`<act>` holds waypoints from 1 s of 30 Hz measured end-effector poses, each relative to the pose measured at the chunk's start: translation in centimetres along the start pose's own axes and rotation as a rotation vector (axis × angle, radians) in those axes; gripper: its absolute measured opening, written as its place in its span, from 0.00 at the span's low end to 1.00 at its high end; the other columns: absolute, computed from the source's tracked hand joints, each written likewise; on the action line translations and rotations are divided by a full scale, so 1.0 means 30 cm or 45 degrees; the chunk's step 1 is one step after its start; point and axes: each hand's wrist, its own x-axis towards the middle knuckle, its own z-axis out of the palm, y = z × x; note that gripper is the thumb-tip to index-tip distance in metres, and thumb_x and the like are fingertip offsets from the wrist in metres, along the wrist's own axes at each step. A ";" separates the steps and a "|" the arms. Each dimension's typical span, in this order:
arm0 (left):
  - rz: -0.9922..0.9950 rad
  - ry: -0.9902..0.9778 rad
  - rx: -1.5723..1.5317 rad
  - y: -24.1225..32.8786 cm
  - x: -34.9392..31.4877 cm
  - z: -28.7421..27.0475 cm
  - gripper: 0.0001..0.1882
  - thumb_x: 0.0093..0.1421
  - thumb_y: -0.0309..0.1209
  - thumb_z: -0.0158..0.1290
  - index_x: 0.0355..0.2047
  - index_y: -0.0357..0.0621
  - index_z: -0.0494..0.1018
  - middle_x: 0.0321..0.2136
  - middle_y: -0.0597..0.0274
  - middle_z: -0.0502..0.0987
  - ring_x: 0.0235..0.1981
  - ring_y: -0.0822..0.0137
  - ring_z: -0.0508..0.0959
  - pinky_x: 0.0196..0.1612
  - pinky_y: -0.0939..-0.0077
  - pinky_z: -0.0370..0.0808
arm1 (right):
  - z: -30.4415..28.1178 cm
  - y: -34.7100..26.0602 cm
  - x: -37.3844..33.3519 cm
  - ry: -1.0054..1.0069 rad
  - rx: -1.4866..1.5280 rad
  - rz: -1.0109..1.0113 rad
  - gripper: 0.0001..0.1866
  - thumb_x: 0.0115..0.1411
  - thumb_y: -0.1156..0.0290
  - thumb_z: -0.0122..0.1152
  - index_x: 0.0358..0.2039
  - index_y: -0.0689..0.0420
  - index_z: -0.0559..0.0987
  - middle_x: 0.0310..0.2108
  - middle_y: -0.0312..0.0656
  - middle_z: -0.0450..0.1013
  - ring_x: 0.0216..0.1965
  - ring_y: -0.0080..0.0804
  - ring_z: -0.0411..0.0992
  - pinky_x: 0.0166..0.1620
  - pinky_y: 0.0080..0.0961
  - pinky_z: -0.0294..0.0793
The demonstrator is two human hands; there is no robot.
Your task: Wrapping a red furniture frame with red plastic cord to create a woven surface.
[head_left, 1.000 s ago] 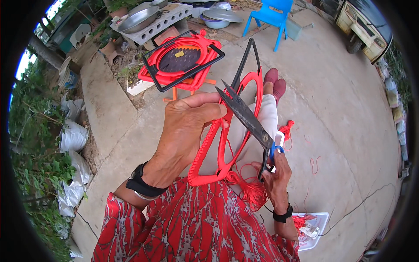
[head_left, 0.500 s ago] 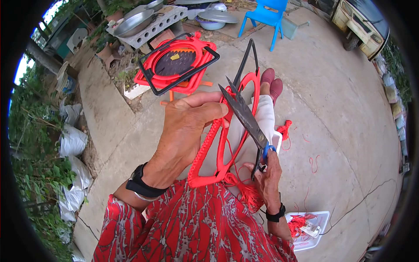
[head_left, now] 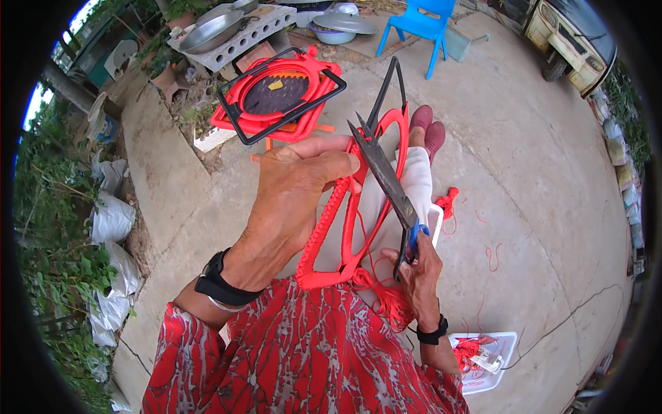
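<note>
My left hand [head_left: 286, 186] is closed, pinching the edge of a frame wrapped in red cord [head_left: 319, 241] between thumb and fingers. The frame is held upright above my lap, with a bare black bar [head_left: 383, 94] sticking up at its far end. In my right hand [head_left: 418, 276] are scissors [head_left: 387, 172] with dark blades and blue in the handle. Their blades are slightly parted, with the tips close by my left fingertips at the frame's edge. A hank of red cord [head_left: 383, 298] hangs below the frame, by my right hand.
More red-wrapped frames [head_left: 312, 114] with black bars lie stacked on an orange stand ahead. A white tray [head_left: 509, 345] with red cord is at the lower right. A red cord bundle [head_left: 447, 201] lies on the concrete. A blue chair [head_left: 422, 26] stands beyond; white sacks [head_left: 114, 217] line the left.
The scissors' blades have shifted slightly left at the frame's edge, and their gap looks a little narrower. Both hands keep their holds.
</note>
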 end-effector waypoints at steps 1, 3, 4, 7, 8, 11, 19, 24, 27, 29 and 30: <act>-0.003 0.005 0.013 0.002 0.002 -0.001 0.12 0.53 0.16 0.55 0.40 0.29 0.73 0.34 0.52 0.78 0.30 0.64 0.79 0.34 0.69 0.80 | 0.000 -0.006 0.001 -0.010 -0.035 0.006 0.27 0.48 0.70 0.74 0.43 0.67 0.70 0.23 0.35 0.60 0.25 0.24 0.58 0.26 0.21 0.62; 0.007 0.014 0.032 0.003 0.009 -0.002 0.13 0.53 0.16 0.55 0.40 0.28 0.73 0.34 0.51 0.78 0.30 0.63 0.79 0.34 0.68 0.80 | 0.005 -0.009 0.004 -0.028 -0.065 0.015 0.27 0.48 0.69 0.74 0.42 0.67 0.70 0.23 0.35 0.60 0.24 0.24 0.58 0.26 0.21 0.62; 0.015 0.011 0.052 0.002 0.015 -0.001 0.13 0.53 0.16 0.55 0.41 0.28 0.72 0.34 0.50 0.78 0.29 0.62 0.79 0.33 0.68 0.80 | 0.007 -0.007 0.006 -0.011 -0.059 0.020 0.26 0.48 0.68 0.74 0.41 0.66 0.70 0.23 0.36 0.59 0.24 0.25 0.58 0.26 0.21 0.62; -0.037 -0.007 0.006 0.014 0.013 0.006 0.14 0.53 0.16 0.55 0.41 0.27 0.72 0.34 0.49 0.78 0.28 0.60 0.79 0.32 0.67 0.80 | 0.018 -0.017 0.010 0.030 -0.041 0.022 0.25 0.45 0.70 0.75 0.37 0.65 0.69 0.21 0.38 0.59 0.21 0.29 0.58 0.24 0.25 0.62; -0.039 -0.006 0.015 0.012 0.012 0.009 0.14 0.53 0.16 0.55 0.41 0.27 0.72 0.34 0.49 0.78 0.28 0.60 0.79 0.32 0.67 0.80 | 0.021 -0.023 0.013 0.057 -0.032 0.011 0.24 0.42 0.73 0.75 0.34 0.63 0.69 0.20 0.41 0.59 0.19 0.34 0.60 0.22 0.29 0.62; 0.039 -0.004 0.066 0.007 0.010 0.023 0.14 0.53 0.19 0.56 0.39 0.24 0.72 0.30 0.53 0.78 0.27 0.67 0.79 0.33 0.77 0.78 | 0.030 -0.033 0.015 0.082 -0.054 0.008 0.23 0.43 0.73 0.75 0.34 0.64 0.69 0.19 0.41 0.60 0.19 0.34 0.60 0.23 0.29 0.62; 0.046 0.063 0.056 -0.003 0.011 0.065 0.13 0.52 0.17 0.55 0.39 0.24 0.72 0.30 0.53 0.78 0.27 0.66 0.79 0.32 0.75 0.78 | 0.030 -0.046 0.002 0.012 -0.001 0.072 0.22 0.46 0.70 0.74 0.34 0.64 0.69 0.18 0.43 0.63 0.17 0.35 0.62 0.22 0.28 0.65; -0.007 -0.006 0.091 0.004 0.017 0.062 0.14 0.52 0.16 0.55 0.40 0.24 0.72 0.30 0.53 0.78 0.26 0.66 0.79 0.31 0.75 0.78 | 0.025 -0.039 0.005 0.041 -0.031 0.052 0.21 0.48 0.71 0.73 0.36 0.63 0.70 0.18 0.41 0.64 0.18 0.29 0.64 0.22 0.26 0.64; 0.003 0.013 0.118 0.014 -0.011 0.057 0.14 0.52 0.16 0.54 0.41 0.24 0.72 0.30 0.53 0.78 0.25 0.66 0.79 0.31 0.75 0.78 | 0.017 -0.062 -0.007 -0.098 0.343 0.254 0.22 0.50 0.67 0.73 0.39 0.63 0.72 0.20 0.35 0.65 0.21 0.21 0.63 0.23 0.21 0.63; 0.014 -0.002 0.147 0.016 -0.017 0.042 0.14 0.53 0.16 0.54 0.41 0.25 0.72 0.30 0.53 0.78 0.25 0.66 0.79 0.31 0.75 0.78 | 0.024 -0.032 -0.034 0.061 0.791 0.460 0.23 0.52 0.61 0.71 0.43 0.60 0.73 0.24 0.30 0.66 0.24 0.16 0.62 0.25 0.16 0.61; -0.020 -0.022 0.149 0.014 -0.017 0.021 0.14 0.53 0.16 0.53 0.41 0.25 0.73 0.30 0.53 0.78 0.25 0.66 0.79 0.32 0.75 0.78 | 0.017 0.005 -0.044 0.140 0.833 0.522 0.24 0.54 0.58 0.69 0.45 0.59 0.73 0.26 0.28 0.65 0.25 0.16 0.62 0.26 0.15 0.61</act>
